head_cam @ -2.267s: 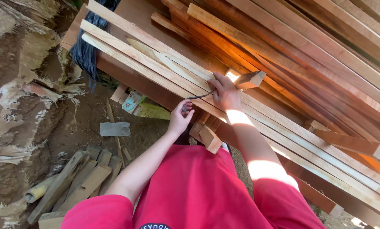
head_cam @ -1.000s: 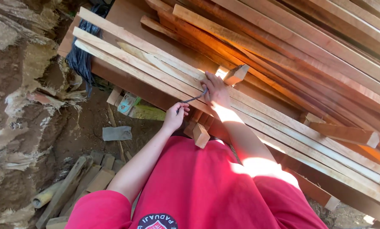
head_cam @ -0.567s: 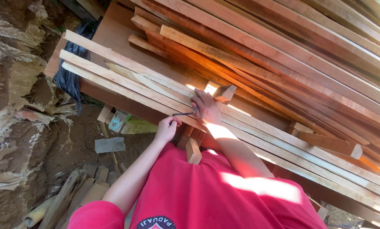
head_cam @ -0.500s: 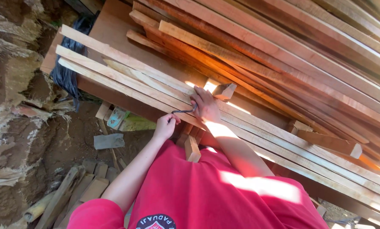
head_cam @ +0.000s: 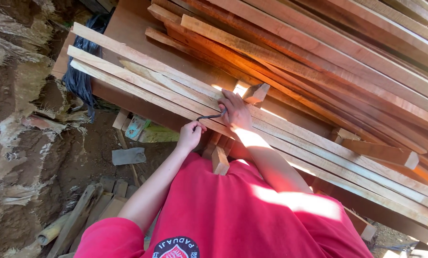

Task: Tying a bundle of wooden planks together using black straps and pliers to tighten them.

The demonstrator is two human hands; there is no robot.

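Gripping one end of a thin dark strap [head_cam: 209, 116], left hand [head_cam: 190, 136] closed around it; right hand [head_cam: 236, 112] at 2 o'clock pinching the other end, pressed on pale wooden slats [head_cam: 142, 76]; small wood block [head_cam: 255, 92] just beyond; red shirt [head_cam: 223, 210] at 6 o'clock.

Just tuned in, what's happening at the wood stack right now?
A person in a red shirt leans over a stack of long wooden slats. The right hand rests on the slats beside a small wooden block and pinches one end of a thin dark strap. The left hand, just below the stack's edge, grips the strap's other end. Offcuts lie on the dirt below.
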